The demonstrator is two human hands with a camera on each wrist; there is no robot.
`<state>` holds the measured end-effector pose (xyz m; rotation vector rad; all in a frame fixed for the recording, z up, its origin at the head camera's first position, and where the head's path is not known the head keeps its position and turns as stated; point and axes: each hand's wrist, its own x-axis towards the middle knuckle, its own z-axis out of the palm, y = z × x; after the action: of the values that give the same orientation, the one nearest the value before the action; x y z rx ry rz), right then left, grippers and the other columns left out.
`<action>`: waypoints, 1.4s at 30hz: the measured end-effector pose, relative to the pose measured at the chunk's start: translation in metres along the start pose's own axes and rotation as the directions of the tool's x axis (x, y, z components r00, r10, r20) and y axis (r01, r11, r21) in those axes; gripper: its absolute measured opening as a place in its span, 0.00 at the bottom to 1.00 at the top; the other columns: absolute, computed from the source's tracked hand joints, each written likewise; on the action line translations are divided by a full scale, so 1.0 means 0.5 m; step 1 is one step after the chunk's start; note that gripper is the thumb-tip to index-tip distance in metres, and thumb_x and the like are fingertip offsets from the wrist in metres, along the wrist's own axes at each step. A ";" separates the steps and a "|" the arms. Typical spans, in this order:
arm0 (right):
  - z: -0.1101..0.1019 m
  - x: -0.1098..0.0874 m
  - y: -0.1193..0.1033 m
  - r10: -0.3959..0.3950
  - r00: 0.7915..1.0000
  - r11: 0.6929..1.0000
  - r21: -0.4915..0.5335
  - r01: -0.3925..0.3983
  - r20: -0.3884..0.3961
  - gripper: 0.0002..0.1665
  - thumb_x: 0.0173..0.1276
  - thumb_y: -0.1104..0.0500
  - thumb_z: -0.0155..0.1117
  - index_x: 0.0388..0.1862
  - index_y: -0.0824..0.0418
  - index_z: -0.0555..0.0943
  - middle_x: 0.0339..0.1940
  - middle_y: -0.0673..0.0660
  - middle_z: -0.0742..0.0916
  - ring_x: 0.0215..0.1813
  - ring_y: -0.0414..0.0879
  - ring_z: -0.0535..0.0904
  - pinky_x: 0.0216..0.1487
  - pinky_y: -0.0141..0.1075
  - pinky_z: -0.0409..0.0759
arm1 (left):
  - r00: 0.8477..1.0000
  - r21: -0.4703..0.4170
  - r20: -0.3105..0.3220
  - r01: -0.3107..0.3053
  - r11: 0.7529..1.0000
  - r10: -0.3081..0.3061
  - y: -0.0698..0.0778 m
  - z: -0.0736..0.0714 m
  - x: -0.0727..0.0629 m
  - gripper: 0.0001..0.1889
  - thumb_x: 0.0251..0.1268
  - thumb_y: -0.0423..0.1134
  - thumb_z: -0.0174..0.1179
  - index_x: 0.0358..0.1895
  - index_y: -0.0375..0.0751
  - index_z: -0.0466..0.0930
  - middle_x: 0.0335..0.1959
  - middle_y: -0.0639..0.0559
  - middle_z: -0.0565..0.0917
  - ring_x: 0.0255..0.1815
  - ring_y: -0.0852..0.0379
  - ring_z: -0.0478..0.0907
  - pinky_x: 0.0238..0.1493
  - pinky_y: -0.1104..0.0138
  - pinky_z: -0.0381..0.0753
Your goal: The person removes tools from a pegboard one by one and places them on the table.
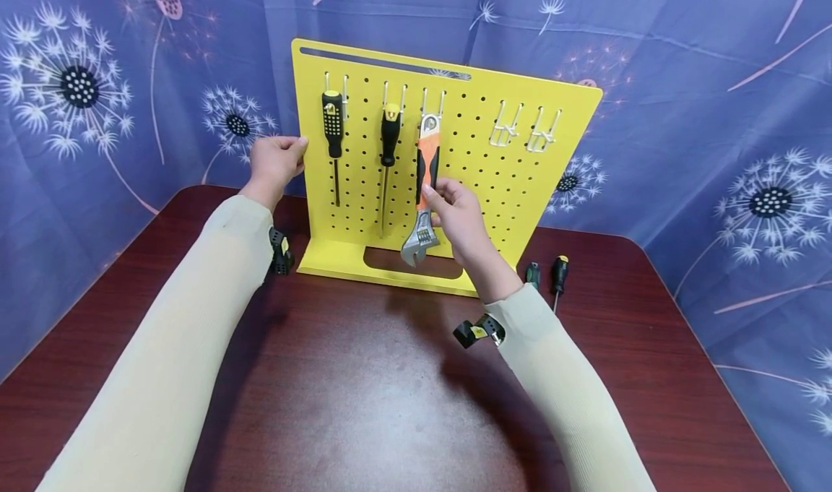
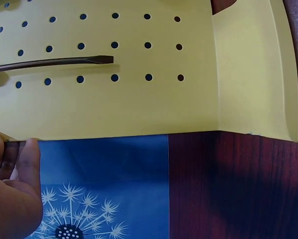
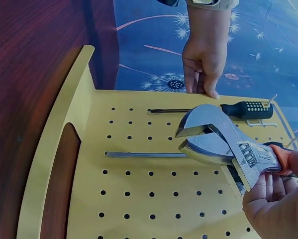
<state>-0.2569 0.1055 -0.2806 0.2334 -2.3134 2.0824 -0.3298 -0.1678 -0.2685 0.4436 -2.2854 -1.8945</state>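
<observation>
A yellow pegboard (image 1: pixel 468 160) stands upright on the table, its left edge pinched between the thumb and fingers of my left hand (image 1: pixel 273 165). My right hand (image 1: pixel 463 221) holds an adjustable wrench (image 1: pixel 427 163) by the lower part of its orange and black handle. The wrench hangs head down, and its top end with the hole is right at a white hook (image 1: pixel 442 103) on the board. In the right wrist view the metal jaws of the wrench show parted. Left of it, two black-handled screwdrivers, one with yellow dots (image 1: pixel 334 123) and one with a yellow top (image 1: pixel 390 134), hang on hooks.
Two bare white hooks, one nearer (image 1: pixel 503 127) and one farther right (image 1: pixel 542 132), sit on the board's right side. Behind its right foot, a yellow-topped screwdriver (image 1: pixel 560 274) and a dark green handle (image 1: pixel 533 274) lie on the brown table (image 1: pixel 364 391). A blue curtain (image 1: pixel 689 116) hangs behind.
</observation>
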 end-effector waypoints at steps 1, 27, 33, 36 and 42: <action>0.000 -0.001 0.000 -0.002 1.000 1.000 -0.003 0.002 0.001 0.12 0.81 0.60 0.55 0.51 0.70 0.78 0.33 0.46 0.80 0.37 0.38 0.77 0.37 0.28 0.80 | 1.000 -0.001 0.001 -0.001 1.000 0.001 0.000 0.000 0.000 0.23 0.79 0.45 0.55 0.68 0.37 0.78 0.73 0.43 0.76 0.55 0.60 0.80 0.69 0.65 0.81; -0.014 -0.068 0.009 -0.011 0.998 0.999 -0.042 0.014 0.067 0.14 0.80 0.63 0.55 0.53 0.74 0.77 0.32 0.44 0.81 0.34 0.36 0.79 0.37 0.28 0.83 | 1.000 0.005 0.012 -0.022 1.000 0.022 -0.001 -0.003 -0.004 0.23 0.80 0.45 0.54 0.69 0.36 0.77 0.74 0.43 0.74 0.55 0.60 0.79 0.70 0.64 0.80; -0.026 -0.083 0.018 0.024 0.996 0.998 -0.059 -0.019 0.081 0.12 0.81 0.62 0.55 0.52 0.72 0.77 0.30 0.44 0.78 0.23 0.37 0.72 0.28 0.27 0.73 | 1.000 0.009 0.011 -0.024 1.000 0.023 -0.001 -0.004 -0.006 0.23 0.80 0.45 0.54 0.69 0.37 0.77 0.74 0.43 0.73 0.57 0.59 0.78 0.70 0.64 0.80; -0.033 -0.087 0.025 0.034 0.996 0.997 -0.066 -0.028 0.087 0.12 0.81 0.61 0.55 0.50 0.71 0.77 0.28 0.44 0.76 0.22 0.37 0.66 0.26 0.28 0.65 | 1.000 0.012 0.007 -0.016 1.000 0.016 -0.002 -0.004 -0.004 0.23 0.80 0.46 0.54 0.69 0.38 0.77 0.74 0.43 0.74 0.56 0.60 0.78 0.70 0.64 0.80; -0.045 -0.100 0.033 0.035 0.998 0.997 -0.073 -0.032 0.047 0.10 0.80 0.62 0.56 0.50 0.70 0.78 0.29 0.41 0.80 0.29 0.36 0.73 0.35 0.29 0.73 | 1.000 0.004 0.000 -0.007 1.000 0.007 -0.002 -0.002 -0.003 0.23 0.79 0.46 0.54 0.69 0.39 0.77 0.72 0.44 0.75 0.54 0.61 0.78 0.69 0.65 0.81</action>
<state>-0.2115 0.1340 -0.3001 0.2474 -2.4312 2.0257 -0.3277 -0.1684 -0.2694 0.4362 -2.2881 -1.8873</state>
